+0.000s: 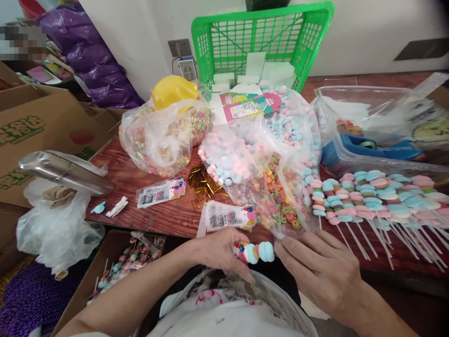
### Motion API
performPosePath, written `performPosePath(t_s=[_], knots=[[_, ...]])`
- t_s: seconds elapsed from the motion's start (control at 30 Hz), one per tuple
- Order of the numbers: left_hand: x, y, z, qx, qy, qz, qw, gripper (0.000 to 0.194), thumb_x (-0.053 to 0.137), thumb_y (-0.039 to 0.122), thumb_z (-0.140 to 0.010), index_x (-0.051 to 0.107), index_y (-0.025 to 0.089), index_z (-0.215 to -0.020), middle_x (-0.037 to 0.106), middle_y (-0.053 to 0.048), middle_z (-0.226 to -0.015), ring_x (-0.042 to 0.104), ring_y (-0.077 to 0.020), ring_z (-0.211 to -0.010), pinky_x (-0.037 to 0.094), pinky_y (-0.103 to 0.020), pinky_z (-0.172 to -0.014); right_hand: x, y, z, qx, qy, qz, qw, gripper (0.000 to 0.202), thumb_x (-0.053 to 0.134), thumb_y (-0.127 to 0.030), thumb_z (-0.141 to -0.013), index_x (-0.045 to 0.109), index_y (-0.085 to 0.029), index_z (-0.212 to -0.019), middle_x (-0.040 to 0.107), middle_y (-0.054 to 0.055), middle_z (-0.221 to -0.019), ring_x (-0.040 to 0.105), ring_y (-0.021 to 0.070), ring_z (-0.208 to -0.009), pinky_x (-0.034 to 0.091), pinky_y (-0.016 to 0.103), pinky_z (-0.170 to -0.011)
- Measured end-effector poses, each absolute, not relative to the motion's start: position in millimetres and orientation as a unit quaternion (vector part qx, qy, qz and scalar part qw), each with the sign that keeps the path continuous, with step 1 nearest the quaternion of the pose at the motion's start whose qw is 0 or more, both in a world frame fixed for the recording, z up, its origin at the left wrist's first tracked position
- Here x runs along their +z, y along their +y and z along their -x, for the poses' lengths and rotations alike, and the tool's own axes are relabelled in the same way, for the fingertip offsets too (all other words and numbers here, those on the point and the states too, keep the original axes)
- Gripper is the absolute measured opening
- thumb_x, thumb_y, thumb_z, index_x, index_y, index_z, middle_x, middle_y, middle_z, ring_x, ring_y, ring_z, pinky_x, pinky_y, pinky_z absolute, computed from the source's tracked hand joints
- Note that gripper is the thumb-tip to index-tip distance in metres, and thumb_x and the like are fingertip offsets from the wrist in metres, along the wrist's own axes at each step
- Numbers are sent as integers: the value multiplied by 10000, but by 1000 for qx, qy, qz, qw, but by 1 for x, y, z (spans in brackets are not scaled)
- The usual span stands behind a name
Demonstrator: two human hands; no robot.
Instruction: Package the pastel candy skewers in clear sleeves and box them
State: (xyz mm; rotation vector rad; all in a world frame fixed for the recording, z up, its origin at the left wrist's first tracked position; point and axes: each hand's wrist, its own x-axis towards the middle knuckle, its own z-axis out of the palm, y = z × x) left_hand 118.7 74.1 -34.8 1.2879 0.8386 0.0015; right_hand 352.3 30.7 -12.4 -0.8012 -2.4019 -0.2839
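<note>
My left hand [224, 252] curls around a small printed clear bag [239, 249], and a marshmallow skewer [261, 252] in pink and blue sticks partly out of it. My right hand [322, 269] is closed at the other end of the skewer, fingertips against the last blue marshmallow; the stick is hidden behind those fingers. Just beyond my left hand lies a stack of printed bags [228, 216]. An open plastic bag of ring candies [282, 201] lies past both hands. To the right, finished-looking marshmallow skewers [375, 194] are piled with white sticks towards me.
Behind are bags of marshmallows [228, 154], a bag of cereal-like rings [157, 140] and a green crate [263, 28]. A steel thermos [66, 173] lies at left beside gold twist ties [206, 182]. A clear bin [372, 121] holds a blue tape dispenser [372, 147]. A box of wrapped skewers [122, 267] is below.
</note>
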Motion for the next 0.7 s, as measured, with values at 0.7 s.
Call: performPosePath(t_s=[0.7], knots=[[-47,74,-125,-60,319,-502,802,584,915,404,-346,471,189,-658,491,96,-511,444,-77,-404,396,-200,-361,0,48,-354,-124,-926,246,258,225,434,-118,-939,656,-123,-976,684,72,-844,572,194,-797,374,361,-697]])
